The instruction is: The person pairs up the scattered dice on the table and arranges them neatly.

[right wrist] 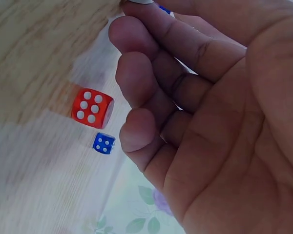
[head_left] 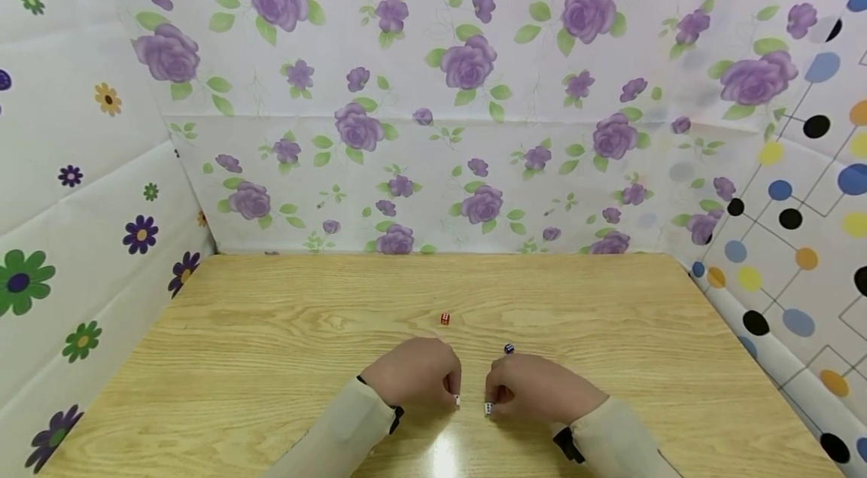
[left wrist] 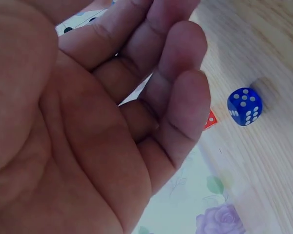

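Observation:
Near the front middle of the table, my left hand (head_left: 416, 372) pinches a small white die (head_left: 457, 400) at its fingertips. Facing it across a narrow gap, my right hand (head_left: 538, 388) pinches a second white die (head_left: 488, 409) between thumb and fingertips, close over the wood. A sliver of white die (right wrist: 139, 1) shows at the top of the right wrist view. In the left wrist view the thumb and index tips fall outside the picture, so that die is hidden there.
A red die (head_left: 445, 319) lies farther back, and a blue die (head_left: 509, 348) sits just behind my right hand. The right wrist view shows a red die (right wrist: 92, 107) and a smaller-looking blue die (right wrist: 104, 143). Patterned cloth walls (head_left: 433, 184) bound the wooden table (head_left: 271, 327).

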`<state>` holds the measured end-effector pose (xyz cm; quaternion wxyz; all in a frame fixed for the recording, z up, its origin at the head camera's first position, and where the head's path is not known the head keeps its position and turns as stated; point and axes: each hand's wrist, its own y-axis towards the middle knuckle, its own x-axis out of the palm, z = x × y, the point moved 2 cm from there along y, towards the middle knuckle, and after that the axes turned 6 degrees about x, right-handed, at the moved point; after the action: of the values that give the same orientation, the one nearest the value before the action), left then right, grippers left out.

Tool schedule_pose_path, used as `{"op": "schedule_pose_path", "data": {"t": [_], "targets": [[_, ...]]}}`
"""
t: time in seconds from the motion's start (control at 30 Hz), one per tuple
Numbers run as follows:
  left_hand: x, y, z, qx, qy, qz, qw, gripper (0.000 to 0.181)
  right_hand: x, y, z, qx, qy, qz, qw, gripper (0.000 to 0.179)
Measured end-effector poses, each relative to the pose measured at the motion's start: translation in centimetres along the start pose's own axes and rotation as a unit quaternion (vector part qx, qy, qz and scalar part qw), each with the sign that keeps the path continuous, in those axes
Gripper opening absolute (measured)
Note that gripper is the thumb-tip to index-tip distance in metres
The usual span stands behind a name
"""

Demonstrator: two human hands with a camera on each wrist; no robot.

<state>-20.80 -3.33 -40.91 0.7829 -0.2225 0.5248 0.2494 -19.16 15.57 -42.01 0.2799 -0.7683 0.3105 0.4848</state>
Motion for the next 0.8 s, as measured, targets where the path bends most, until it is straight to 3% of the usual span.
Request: {"op": "schedule_pose_path", "data": {"t": [0.4, 0.8], "targets": [[-0.45, -0.32, -0.27, 0.011, -0.005, 0.013, 0.9998, 0.022, -0.28, -0.25, 0.61, 0.017, 0.015, 0.011, 0.9997, 0.004], [-0.30, -0.35, 0.06, 0.012, -0.007, 0.004, 0.9999, 0.034, 0.24, 0.14, 0.32, 0.005, 0.009, -0.004, 0.9999, 0.008]]}}
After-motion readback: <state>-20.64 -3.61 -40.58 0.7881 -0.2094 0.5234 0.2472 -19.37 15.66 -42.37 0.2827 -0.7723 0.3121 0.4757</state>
